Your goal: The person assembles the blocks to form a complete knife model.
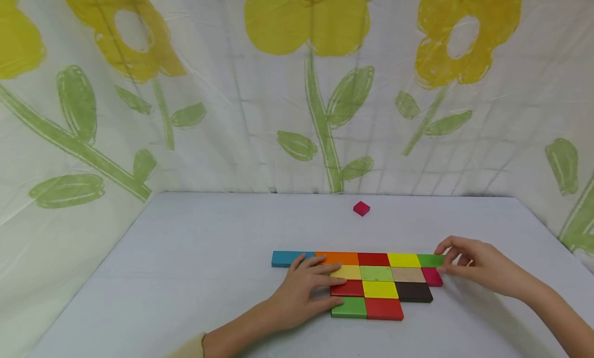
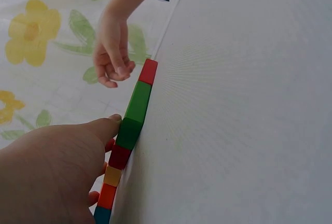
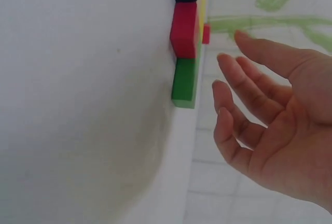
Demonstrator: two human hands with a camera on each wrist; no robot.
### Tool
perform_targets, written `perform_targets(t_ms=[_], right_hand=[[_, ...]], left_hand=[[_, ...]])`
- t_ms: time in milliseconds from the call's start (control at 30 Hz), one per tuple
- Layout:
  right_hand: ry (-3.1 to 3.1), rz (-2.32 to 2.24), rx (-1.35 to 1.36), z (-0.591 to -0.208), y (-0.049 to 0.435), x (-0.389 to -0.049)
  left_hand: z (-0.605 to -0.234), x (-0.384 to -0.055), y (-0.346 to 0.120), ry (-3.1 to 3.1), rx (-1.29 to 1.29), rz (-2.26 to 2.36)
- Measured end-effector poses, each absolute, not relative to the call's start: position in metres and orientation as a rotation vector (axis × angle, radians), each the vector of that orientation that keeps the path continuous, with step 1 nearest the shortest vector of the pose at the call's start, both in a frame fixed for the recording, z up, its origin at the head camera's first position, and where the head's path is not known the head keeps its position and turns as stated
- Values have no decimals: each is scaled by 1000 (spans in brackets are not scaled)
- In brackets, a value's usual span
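Flat coloured blocks lie edge to edge in several rows on the table. The back row runs from a blue block (image 1: 292,259) through orange (image 1: 341,258), dark red and yellow to a green block (image 1: 429,260). My left hand (image 1: 301,293) rests with spread fingers along the left side of the rows, its thumb at the front green block (image 1: 348,308). Beside the right end, my right hand (image 1: 482,267) hovers with loosely bent fingers, near the back green block and the magenta block (image 1: 432,277). In the right wrist view this hand (image 3: 275,110) holds nothing and stands apart from the blocks.
A single small magenta block (image 1: 361,208) lies apart near the table's back edge. The table (image 1: 209,234) has a white surface. Behind and beside it hangs a white curtain (image 1: 209,157) printed with yellow flowers and green leaves.
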State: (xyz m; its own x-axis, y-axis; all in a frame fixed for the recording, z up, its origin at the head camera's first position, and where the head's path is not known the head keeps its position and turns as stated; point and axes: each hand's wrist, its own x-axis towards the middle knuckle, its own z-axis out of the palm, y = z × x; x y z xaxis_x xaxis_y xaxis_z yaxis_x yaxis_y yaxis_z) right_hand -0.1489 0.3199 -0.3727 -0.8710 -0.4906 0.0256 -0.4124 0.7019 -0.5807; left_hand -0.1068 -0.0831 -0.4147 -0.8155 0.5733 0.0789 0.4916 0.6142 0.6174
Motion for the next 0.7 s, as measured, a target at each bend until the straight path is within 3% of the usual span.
perform_targets(t_ms=[700], right_hand=[[2683, -957, -769, -343, 250, -217]], left_hand=[[-414, -106, -84, 2697, 919, 1015]])
